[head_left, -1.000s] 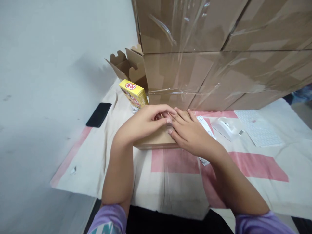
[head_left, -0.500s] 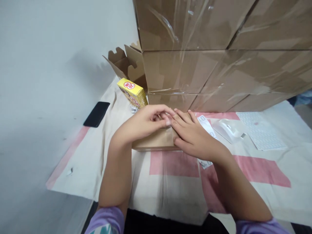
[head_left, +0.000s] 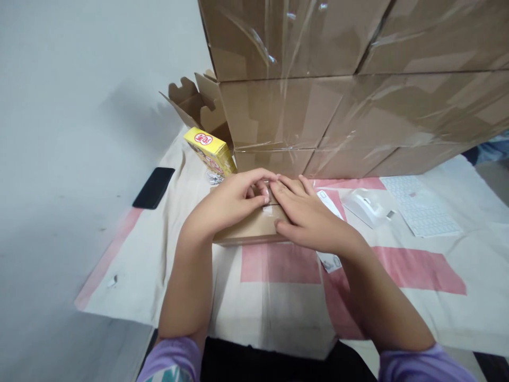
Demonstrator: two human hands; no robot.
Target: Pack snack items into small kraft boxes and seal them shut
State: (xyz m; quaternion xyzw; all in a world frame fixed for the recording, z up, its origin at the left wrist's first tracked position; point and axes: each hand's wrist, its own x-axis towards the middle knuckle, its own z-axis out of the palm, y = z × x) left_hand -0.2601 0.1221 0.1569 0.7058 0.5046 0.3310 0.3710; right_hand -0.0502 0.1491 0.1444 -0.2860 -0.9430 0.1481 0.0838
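A flat brown cardboard box [head_left: 248, 228] lies in front of me, with both hands on its top. My left hand [head_left: 234, 201] arches over the left part, its fingers curled towards the thumb. Whatever the fingertips pinch is too small to make out. Beside them, a small piece of shiny clear tape [head_left: 268, 210] shows near the box's seam. My right hand [head_left: 306, 217] rests flat on the right part, fingers stretched out, their tips close to the left fingertips. Under the right hand's side, a printed paper slip [head_left: 329, 262] is partly hidden.
Stacked cartons [head_left: 286, 111] wrapped in clear film stand at the back. A yellow printed box [head_left: 212, 151] and an open carton [head_left: 199, 103] are behind to the left, a black phone-like slab [head_left: 154, 188] at the left edge. At right are a white device [head_left: 368, 207] and a patterned sheet [head_left: 421, 204].
The view has shifted slightly, so most things sit a little further left. My right hand has slid slightly on the box, uncovering more of the seam and tape. My left hand keeps its curled shape.
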